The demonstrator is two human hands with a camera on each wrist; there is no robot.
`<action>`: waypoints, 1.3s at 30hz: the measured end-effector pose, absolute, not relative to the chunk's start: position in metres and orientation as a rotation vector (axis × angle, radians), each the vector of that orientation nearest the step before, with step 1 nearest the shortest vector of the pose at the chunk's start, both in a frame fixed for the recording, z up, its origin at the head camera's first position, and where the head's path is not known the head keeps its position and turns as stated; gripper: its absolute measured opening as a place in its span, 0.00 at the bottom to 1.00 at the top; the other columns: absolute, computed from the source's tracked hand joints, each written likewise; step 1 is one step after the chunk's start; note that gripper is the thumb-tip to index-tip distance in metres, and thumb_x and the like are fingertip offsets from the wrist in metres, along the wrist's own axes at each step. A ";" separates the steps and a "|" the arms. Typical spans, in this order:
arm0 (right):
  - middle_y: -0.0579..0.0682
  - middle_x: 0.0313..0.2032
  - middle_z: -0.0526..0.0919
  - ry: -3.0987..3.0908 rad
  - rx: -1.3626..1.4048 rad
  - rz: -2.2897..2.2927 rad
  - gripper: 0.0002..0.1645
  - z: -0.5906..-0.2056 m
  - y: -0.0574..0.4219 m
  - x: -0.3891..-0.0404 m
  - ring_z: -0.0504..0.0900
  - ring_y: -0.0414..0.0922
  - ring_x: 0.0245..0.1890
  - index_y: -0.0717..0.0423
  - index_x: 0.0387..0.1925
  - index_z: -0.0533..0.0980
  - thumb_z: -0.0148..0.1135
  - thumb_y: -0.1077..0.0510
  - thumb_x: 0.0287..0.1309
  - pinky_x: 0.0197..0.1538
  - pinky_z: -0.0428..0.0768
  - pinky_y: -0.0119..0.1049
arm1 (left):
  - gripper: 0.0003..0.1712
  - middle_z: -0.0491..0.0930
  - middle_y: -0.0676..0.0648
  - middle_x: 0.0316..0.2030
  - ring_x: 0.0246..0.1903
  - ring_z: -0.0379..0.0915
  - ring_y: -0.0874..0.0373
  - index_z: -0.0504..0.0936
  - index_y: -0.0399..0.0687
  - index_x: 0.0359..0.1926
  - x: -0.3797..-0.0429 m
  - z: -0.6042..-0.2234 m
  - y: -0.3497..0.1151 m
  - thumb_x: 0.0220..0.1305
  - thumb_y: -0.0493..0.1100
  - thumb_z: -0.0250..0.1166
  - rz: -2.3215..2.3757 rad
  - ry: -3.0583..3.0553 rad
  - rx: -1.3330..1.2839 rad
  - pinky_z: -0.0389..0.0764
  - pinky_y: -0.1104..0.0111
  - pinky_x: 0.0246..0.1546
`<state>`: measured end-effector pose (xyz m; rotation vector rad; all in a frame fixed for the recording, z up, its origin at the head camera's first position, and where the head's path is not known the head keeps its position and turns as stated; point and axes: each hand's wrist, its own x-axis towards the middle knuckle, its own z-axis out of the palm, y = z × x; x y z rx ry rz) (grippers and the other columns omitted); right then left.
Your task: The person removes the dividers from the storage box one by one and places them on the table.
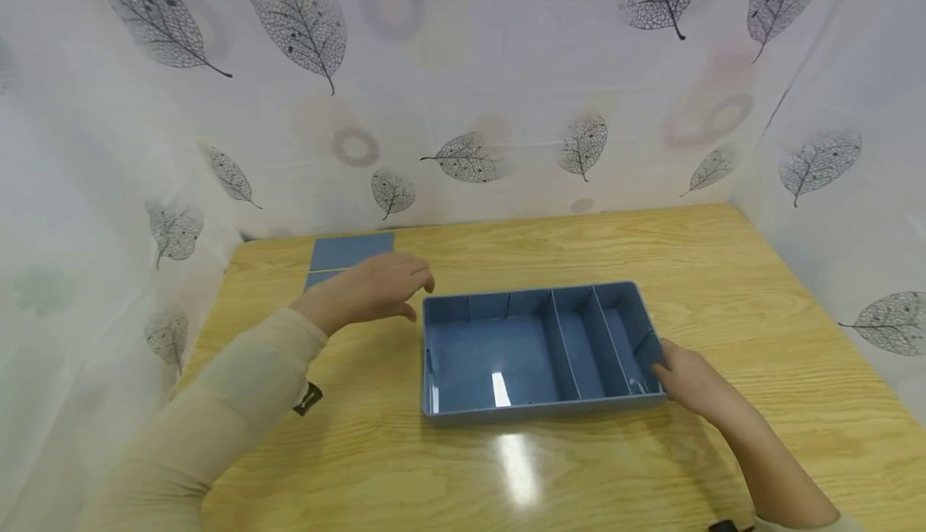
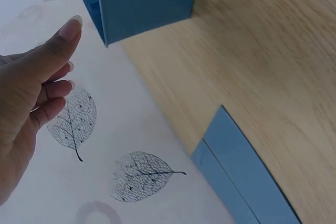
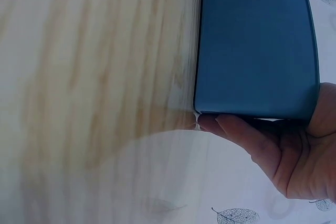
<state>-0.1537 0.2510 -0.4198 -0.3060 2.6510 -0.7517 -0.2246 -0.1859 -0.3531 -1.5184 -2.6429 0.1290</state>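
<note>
A blue divider box (image 1: 477, 363) sits on the wooden table with its open top up. Two upright partitions mark off narrow compartments at its right; the wide left compartment holds nothing. My right hand (image 1: 690, 375) grips the box's right end, thumb over the rim, and in the right wrist view its fingers (image 3: 236, 129) lie along the outer wall (image 3: 257, 45). Just off the left end, my left hand (image 1: 379, 283) hovers with loosely bent fingers. In the left wrist view a gap separates that thumb (image 2: 58, 48) from the box (image 2: 149, 3).
Blue flat panels (image 1: 352, 251) lie at the table's back left, partly hidden by the left hand; the left wrist view shows them (image 2: 231, 156) side by side. Leaf-printed cloth (image 1: 463, 98) stands behind the wooden table (image 1: 579, 476) and along its sides.
</note>
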 end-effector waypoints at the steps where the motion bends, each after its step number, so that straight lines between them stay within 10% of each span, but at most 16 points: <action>1: 0.54 0.26 0.75 2.651 -0.306 -0.749 0.22 -0.420 0.251 -0.154 0.73 0.43 0.22 0.84 0.53 0.60 0.42 0.67 0.64 0.26 0.72 0.37 | 0.26 0.78 0.48 0.41 0.43 0.75 0.54 0.77 0.42 0.41 -0.225 -0.352 -0.184 0.45 0.52 0.73 0.124 -2.637 -1.532 0.77 0.64 0.47; 39: 0.71 0.38 0.78 2.642 -0.321 -0.778 0.24 -0.417 0.251 -0.153 0.80 0.50 0.29 0.85 0.55 0.59 0.43 0.68 0.64 0.29 0.79 0.40 | 0.24 0.76 0.50 0.39 0.42 0.73 0.57 0.76 0.45 0.43 -0.226 -0.327 -0.112 0.49 0.52 0.71 0.366 -2.446 -1.781 0.75 0.69 0.48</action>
